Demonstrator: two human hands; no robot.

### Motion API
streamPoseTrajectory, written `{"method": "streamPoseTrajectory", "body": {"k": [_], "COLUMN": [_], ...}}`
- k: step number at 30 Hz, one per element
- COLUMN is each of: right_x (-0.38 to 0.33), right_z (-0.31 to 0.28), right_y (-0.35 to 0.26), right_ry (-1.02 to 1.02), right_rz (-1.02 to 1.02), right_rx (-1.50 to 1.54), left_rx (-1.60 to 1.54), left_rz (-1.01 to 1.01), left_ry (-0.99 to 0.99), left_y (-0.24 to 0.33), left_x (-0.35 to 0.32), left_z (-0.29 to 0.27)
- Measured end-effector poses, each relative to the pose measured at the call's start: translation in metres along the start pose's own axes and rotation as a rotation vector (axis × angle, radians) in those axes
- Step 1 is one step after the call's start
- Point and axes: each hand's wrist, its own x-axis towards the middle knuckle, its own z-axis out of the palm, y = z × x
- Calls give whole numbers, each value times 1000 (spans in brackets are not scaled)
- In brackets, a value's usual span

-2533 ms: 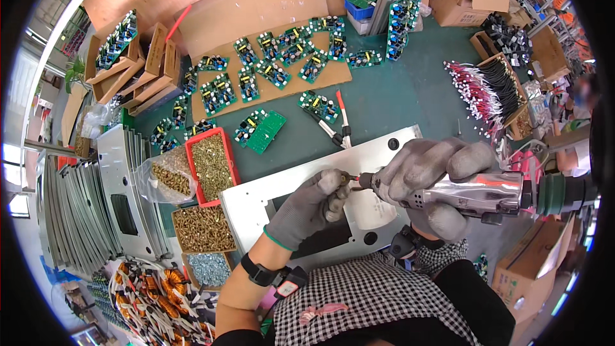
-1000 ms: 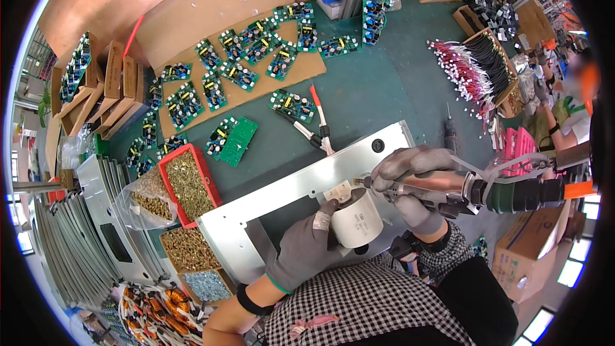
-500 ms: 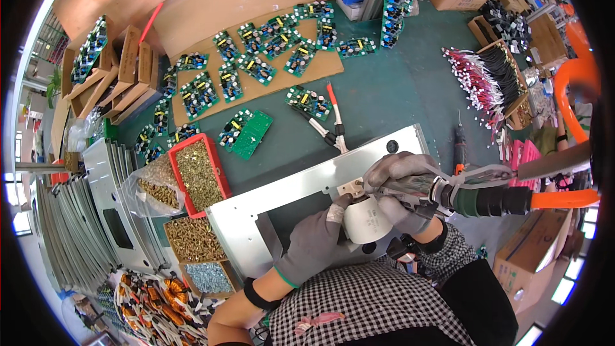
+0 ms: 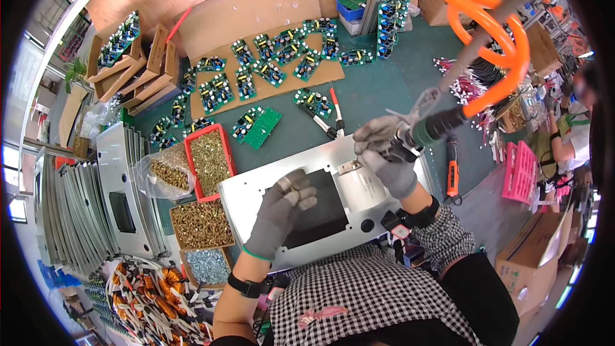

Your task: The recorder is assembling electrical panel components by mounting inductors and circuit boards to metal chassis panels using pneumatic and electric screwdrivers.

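Observation:
A silver metal panel [image 4: 256, 187] with a dark rectangular opening lies in front of me. My gloved left hand [image 4: 280, 208] rests over that opening, fingers curled around something small that I cannot make out. Over the panel's far right edge, my gloved right hand [image 4: 386, 151] grips a pneumatic screwdriver [image 4: 430, 127], its tip down near a small bracket [image 4: 350, 166]. An orange coiled air hose [image 4: 496, 38] rises from the tool.
A red tray of brass screws [image 4: 209, 161], a bag of screws [image 4: 161, 173] and more screw boxes [image 4: 200, 223] sit left of the panel. Green circuit boards [image 4: 269, 70] lie on cardboard behind. Stacked metal panels [image 4: 122, 186] stand at left. Another person [image 4: 567, 134] works at far right.
The screwdriver swung from lying level to standing upright over the panel's far edge. My left hand moved back from the tool tip to the dark opening. The white round thing is gone.

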Motion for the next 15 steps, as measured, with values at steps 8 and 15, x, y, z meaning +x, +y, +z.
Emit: {"method": "streamPoseTrajectory", "body": {"k": [8, 15], "right_x": [2, 2], "right_z": [0, -3], "right_y": [-8, -3], "right_ry": [36, 10], "right_rz": [72, 5], "right_rx": [17, -45], "left_rx": [28, 77], "left_rz": [50, 21], "left_ry": [7, 76], "left_y": [-17, -42], "left_x": [-18, -23], "left_z": [-1, 6]}}
